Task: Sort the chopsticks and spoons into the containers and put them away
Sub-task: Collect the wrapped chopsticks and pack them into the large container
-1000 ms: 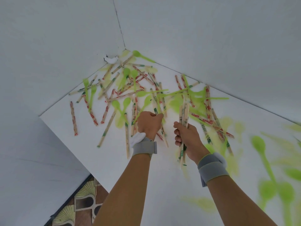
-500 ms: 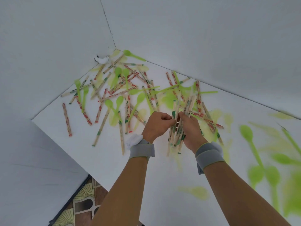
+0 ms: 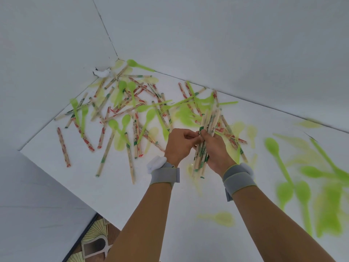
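Item 1, lower centre of the frame: your two forearms, each with a grey wrist strap (image 3: 165, 174).

Item 2, centre: your right hand (image 3: 217, 150), grip curled round a bundle of chopsticks (image 3: 208, 127), which stands nearly upright above the tabletop (image 3: 113, 195). The sticks fan out at both ends, so the bundle looks loose.

Item 3, just left of it: your left hand (image 3: 179, 144), fingertips pinching at the green-banded end of one stick in the bundle, touching the right hand.

Item 4, centre to upper left: loose chopsticks (image 3: 105, 148), in red and green printed wrappers, crossed with green plastic spoons (image 3: 120, 127) in a scatter reaching the far corner.

Item 5, right edge: more green spoons (image 3: 279, 159), blurred.

Item 6: containers, none in view.

Handling, as a judgement: the chopsticks are light, stiff and thin, and the wrappers are likely slick, so single sticks may slide from the bundle. Take hold near mid-length and square the ends. Spoons are light and slightly springy; lift them by the handle.
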Available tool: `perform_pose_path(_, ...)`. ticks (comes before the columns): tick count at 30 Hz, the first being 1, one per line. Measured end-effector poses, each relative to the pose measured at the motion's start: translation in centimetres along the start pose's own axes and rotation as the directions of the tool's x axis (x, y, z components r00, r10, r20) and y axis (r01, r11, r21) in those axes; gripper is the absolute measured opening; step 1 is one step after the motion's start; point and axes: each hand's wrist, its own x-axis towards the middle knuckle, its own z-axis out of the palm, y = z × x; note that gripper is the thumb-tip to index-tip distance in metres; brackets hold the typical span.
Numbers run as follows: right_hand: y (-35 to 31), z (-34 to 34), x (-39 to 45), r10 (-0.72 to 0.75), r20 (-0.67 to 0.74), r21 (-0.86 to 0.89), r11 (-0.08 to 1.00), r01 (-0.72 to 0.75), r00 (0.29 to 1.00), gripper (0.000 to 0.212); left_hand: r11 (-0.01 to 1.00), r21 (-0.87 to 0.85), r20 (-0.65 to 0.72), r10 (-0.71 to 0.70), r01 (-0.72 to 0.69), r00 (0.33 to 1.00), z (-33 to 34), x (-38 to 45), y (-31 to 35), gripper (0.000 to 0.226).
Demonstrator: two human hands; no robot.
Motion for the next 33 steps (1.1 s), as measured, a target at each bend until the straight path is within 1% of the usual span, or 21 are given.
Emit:
perform_pose_path(3,-0.3,-0.4,0.0,-0.016,-0.007,0.070,0.997,0.017,1.000,0.017,0.999,-0.044,-0.062,0.010,-0.013,0.998,0.7,0.1,0.1,0.014)
perform_pose_path(6,-0.3,-1.2,0.2,-0.058,-0.025,0.031,0.998,0.059,0.998,0.015,0.998,-0.055,-0.122,0.036,-0.043,0.992,1.7,0.6,0.1,0.009)
perform_pose_path(9,-0.4,-2.0,0.4,-0.059,-0.040,0.016,0.998,0.060,0.997,0.015,0.996,-0.089,-0.107,0.021,-0.031,0.994,2.8,1.1,0.2,0.008)
perform_pose_path(12,-0.7,-3.0,0.7,-0.043,-0.078,0.076,0.996,0.049,0.996,0.018,0.995,-0.089,-0.017,0.032,-0.033,0.999,4.0,1.2,0.7,0.014)
perform_pose_path(15,-0.9,-3.8,0.9,-0.088,-0.099,0.072,0.993,0.095,0.991,0.022,0.996,-0.070,0.009,0.052,-0.051,0.999,4.7,1.2,1.6,0.019)
perform_pose_path(17,-1.2,-4.6,1.2,-0.143,-0.153,0.052,0.987,0.152,0.978,0.019,0.997,-0.001,-0.030,0.075,-0.075,0.997,5.6,2.3,2.1,0.022)
perform_pose_path(19,-2.1,-4.9,1.3,-0.155,-0.210,0.058,0.984,0.171,0.965,0.015,0.995,0.039,-0.107,0.090,-0.086,0.990,6.0,3.8,2.5,0.027)
perform_pose_path(20,-2.7,-5.3,1.5,-0.151,-0.242,0.058,0.984,0.170,0.958,0.013,0.992,0.072,-0.124,0.111,-0.102,0.986,6.5,5.1,2.7,0.027)
perform_pose_path(22,-3.9,-6.3,2.0,-0.132,-0.272,0.044,0.988,0.149,0.953,0.010,0.969,0.204,-0.099,0.159,-0.136,0.982,7.7,7.9,3.0,0.024)
perform_pose_path(24,-5.0,-7.2,2.2,-0.119,-0.268,0.014,0.992,0.127,0.956,0.012,0.919,0.368,-0.066,0.178,-0.142,0.982,8.9,10.3,3.5,0.024)
perform_pose_path(26,-5.8,-8.4,2.7,-0.137,-0.282,-0.038,0.991,0.131,0.950,0.016,0.835,0.537,-0.031,0.163,-0.121,0.986,10.5,12.5,3.5,0.035)
perform_pose_path(28,-6.0,-8.7,2.6,-0.149,-0.263,-0.086,0.988,0.131,0.953,0.019,0.729,0.682,-0.019,0.108,-0.066,0.994,10.8,13.3,2.8,0.048)
perform_pose_path(29,-5.9,-9.0,2.7,-0.147,-0.255,-0.085,0.988,0.129,0.956,0.020,0.699,0.713,-0.017,0.099,-0.057,0.995,10.8,13.6,2.6,0.047)
perform_pose_path(30,-5.9,-9.2,2.9,-0.143,-0.247,-0.083,0.989,0.126,0.958,0.021,0.679,0.731,-0.013,0.105,-0.062,0.994,10.9,13.9,2.5,0.041)
perform_pose_path(32,-5.7,-9.4,3.2,-0.131,-0.231,-0.084,0.990,0.115,0.964,0.022,0.753,0.656,-0.016,0.083,-0.052,0.996,10.9,14.4,2.9,0.025)
perform_pose_path(33,-5.7,-9.6,3.3,-0.126,-0.225,-0.077,0.991,0.111,0.966,0.022,0.797,0.604,-0.024,0.044,-0.021,0.999,10.8,14.6,3.3,0.025)
